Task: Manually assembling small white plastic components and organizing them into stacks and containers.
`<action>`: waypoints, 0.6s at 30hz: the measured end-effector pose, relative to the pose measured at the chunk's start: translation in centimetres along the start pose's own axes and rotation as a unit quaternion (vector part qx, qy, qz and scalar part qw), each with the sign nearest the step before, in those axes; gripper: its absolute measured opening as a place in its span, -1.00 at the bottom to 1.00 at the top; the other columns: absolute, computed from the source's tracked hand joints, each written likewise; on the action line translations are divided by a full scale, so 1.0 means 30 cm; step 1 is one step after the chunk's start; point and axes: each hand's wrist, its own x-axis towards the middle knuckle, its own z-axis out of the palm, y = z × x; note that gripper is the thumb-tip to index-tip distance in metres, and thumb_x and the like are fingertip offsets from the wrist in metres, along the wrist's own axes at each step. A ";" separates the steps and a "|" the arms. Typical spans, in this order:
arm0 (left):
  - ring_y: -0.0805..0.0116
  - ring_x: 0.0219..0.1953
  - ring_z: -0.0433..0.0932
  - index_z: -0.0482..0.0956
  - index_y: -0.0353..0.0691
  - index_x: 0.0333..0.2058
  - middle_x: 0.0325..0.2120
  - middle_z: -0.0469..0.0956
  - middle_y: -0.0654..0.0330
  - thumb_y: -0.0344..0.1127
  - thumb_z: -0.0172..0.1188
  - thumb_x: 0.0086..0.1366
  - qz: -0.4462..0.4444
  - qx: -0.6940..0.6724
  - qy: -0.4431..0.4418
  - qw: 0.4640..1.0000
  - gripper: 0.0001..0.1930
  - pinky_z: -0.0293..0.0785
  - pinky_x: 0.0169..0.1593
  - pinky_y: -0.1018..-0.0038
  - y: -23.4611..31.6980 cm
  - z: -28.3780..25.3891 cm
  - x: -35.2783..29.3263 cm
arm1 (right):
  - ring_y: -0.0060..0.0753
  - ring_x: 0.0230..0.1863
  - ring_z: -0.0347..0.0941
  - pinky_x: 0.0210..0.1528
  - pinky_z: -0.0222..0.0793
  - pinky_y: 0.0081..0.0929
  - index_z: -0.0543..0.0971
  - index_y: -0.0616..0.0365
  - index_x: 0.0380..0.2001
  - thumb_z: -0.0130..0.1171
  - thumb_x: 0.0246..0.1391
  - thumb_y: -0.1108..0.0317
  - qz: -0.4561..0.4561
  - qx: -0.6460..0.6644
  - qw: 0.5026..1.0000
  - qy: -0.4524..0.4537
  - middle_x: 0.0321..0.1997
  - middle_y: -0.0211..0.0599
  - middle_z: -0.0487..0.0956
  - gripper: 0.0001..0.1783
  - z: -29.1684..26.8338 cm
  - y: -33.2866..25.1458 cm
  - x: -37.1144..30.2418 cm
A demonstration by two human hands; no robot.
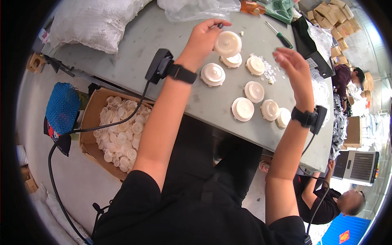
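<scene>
My left hand [203, 41] is closed at the far side of the grey table [196, 100]. It grips the edge of a white round plastic lid [227, 44], which overlaps another lid [232, 61] below it. A small dark piece [220, 25] shows at its fingertips; I cannot make out its kind. Loosely curled, my right hand [295, 67] hovers right of a scatter of small white rings [268, 72], thumb and fingers apart, nothing visible in them. Several more white round lids, such as one [242, 109] near the front, lie between my arms.
A cardboard box [92, 132] full of translucent discs stands below the table at left. A screwdriver [280, 36], a black bin [310, 45], a white sack [96, 24] and plastic bags [192, 9] lie along the table. Cables trail from both wrists. Two people are at the right.
</scene>
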 end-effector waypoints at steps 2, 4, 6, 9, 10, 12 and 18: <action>0.64 -0.44 0.48 0.49 -0.26 -0.12 -0.46 0.50 0.34 -0.38 -0.11 0.30 -0.019 0.018 0.006 1.000 -0.75 0.41 -0.41 0.69 0.049 -0.008 -0.056 | -0.48 -0.17 0.45 -0.06 0.31 -0.52 0.50 0.25 -0.14 0.23 -0.02 0.30 -0.009 -0.070 0.995 -0.074 -0.16 -0.26 0.56 -0.63 -0.017 0.003 -0.068; 0.62 -0.47 0.47 0.51 -0.26 -0.18 -0.51 0.49 0.35 -0.39 -0.11 0.28 -0.042 0.057 0.027 0.997 -0.76 0.38 -0.44 0.66 0.051 -0.036 -0.090 | -0.40 -0.05 0.42 0.02 0.27 -0.44 0.47 0.23 -0.11 0.28 -0.10 0.30 -0.036 -0.169 0.977 -0.128 -0.11 -0.26 0.54 -0.56 -0.002 -0.004 -0.139; 0.59 -0.48 0.47 0.52 -0.26 -0.20 -0.55 0.49 0.33 -0.40 -0.12 0.28 -0.031 0.174 0.033 0.984 -0.76 0.38 -0.44 0.61 0.006 -0.042 -0.125 | -0.32 -0.01 0.40 0.04 0.26 -0.41 0.46 0.22 -0.10 0.29 -0.12 0.29 -0.049 -0.217 0.964 -0.145 -0.10 -0.21 0.52 -0.53 0.031 0.006 -0.200; 0.41 -0.45 0.51 0.53 -0.25 -0.23 -0.49 0.51 0.18 -0.40 -0.10 0.25 -0.021 0.378 0.051 0.924 -0.77 0.40 -0.34 0.45 -0.008 -0.002 -0.192 | -0.14 0.00 0.39 0.05 0.25 -0.37 0.46 0.20 -0.08 0.28 -0.12 0.27 -0.049 -0.208 0.967 -0.140 -0.05 -0.13 0.49 -0.51 0.079 0.082 -0.231; 0.32 -0.39 0.51 0.53 -0.23 -0.22 -0.42 0.52 0.12 -0.38 -0.08 0.24 0.022 0.429 0.080 0.899 -0.78 0.40 -0.28 0.41 -0.021 0.013 -0.204 | -0.12 0.01 0.38 0.06 0.25 -0.36 0.46 0.19 -0.07 0.28 -0.12 0.27 -0.058 -0.208 0.969 -0.123 -0.04 -0.12 0.48 -0.51 0.080 0.098 -0.229; 0.08 -0.20 0.46 0.51 -0.19 -0.15 -0.19 0.47 0.00 -0.27 0.04 0.21 0.051 0.472 0.097 0.875 -0.74 0.35 -0.12 0.30 -0.022 0.013 -0.227 | -0.10 0.02 0.37 0.06 0.25 -0.34 0.45 0.18 -0.06 0.27 -0.11 0.26 -0.067 -0.200 0.972 -0.104 -0.02 -0.12 0.47 -0.50 0.092 0.106 -0.239; 0.12 -0.08 0.37 0.45 -0.04 -0.06 -0.12 0.39 0.14 -0.04 0.25 0.01 0.228 0.600 0.002 0.767 -0.51 0.26 -0.04 0.22 -0.033 0.080 -0.322 | -0.13 0.01 0.34 0.07 0.19 -0.30 0.45 0.09 -0.03 0.28 -0.16 0.10 -0.150 -0.367 0.918 0.008 -0.02 -0.17 0.48 -0.41 0.052 0.098 -0.328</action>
